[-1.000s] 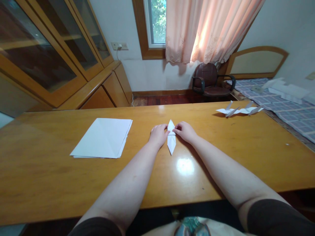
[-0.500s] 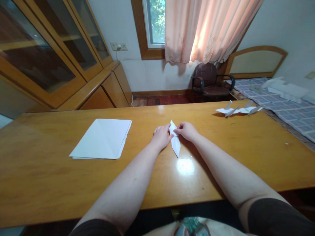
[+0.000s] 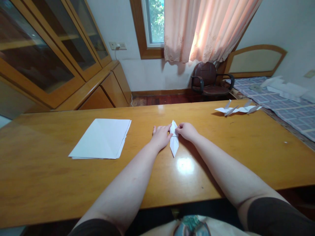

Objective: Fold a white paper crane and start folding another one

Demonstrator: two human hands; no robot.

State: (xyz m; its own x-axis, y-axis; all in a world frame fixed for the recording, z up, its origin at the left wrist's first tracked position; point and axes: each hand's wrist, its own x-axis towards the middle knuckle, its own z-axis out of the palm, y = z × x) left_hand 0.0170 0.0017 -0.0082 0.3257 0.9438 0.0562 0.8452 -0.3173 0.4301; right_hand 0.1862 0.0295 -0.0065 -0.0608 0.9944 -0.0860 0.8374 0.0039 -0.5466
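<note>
Slim white folded-paper strip point(image 3: 174, 146): just one, mid wooden bench point(image 3: 49, 183); it's swung from slanted to roughly 12-to-6, getting straightened I reckon
Left hand point(image 3: 161, 136): thumb and fingers parted, on the strip's 9 o'clock edge
Right hand point(image 3: 187, 131): pinching its 3 o'clock edge
Flat white paper stack point(image 3: 100, 139): one, 9 o'clock, can't count sheets
White winged paper figures point(image 3: 236, 110): looks like two, 2 o'clock

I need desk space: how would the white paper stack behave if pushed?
The white paper stack would probably slide easily, since the desk looks glossy. It may come apart, as its edges are uneven and no binding shows. Lying flat, it seems unlikely to tip.
</note>
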